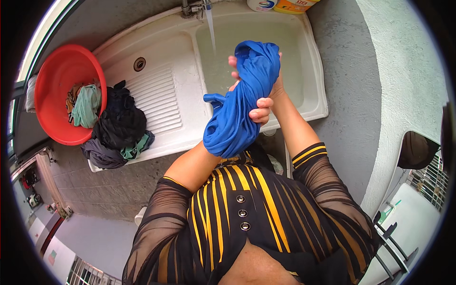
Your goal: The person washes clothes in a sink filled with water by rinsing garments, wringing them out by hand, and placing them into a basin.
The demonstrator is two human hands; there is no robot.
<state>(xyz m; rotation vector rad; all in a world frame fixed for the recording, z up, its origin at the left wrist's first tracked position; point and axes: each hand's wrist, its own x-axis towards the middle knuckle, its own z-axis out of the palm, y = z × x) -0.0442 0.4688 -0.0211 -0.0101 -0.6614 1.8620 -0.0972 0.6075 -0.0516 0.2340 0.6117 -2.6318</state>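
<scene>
A bundled, twisted blue cloth garment (242, 96) is held up over the front of the water-filled sink basin (315, 71). My left hand (261, 111) is under its lower part, with fingertips curling round the right side. Behind the upper part is my right hand (278, 85), mostly hidden; some fingers show on the left of the cloth. A short loop of the blue fabric sticks out on the left. Water runs from the tap (206, 5) into the cloudy water behind the garment.
Left of the basin is a ribbed washboard (156, 99) with a drain hole (139, 64). Black clothes (119, 121) lie heaped on it beside a tilted red plastic basin (53, 96) holding a pale green cloth (86, 105). Containers (292, 5) stand at the sink's back rim.
</scene>
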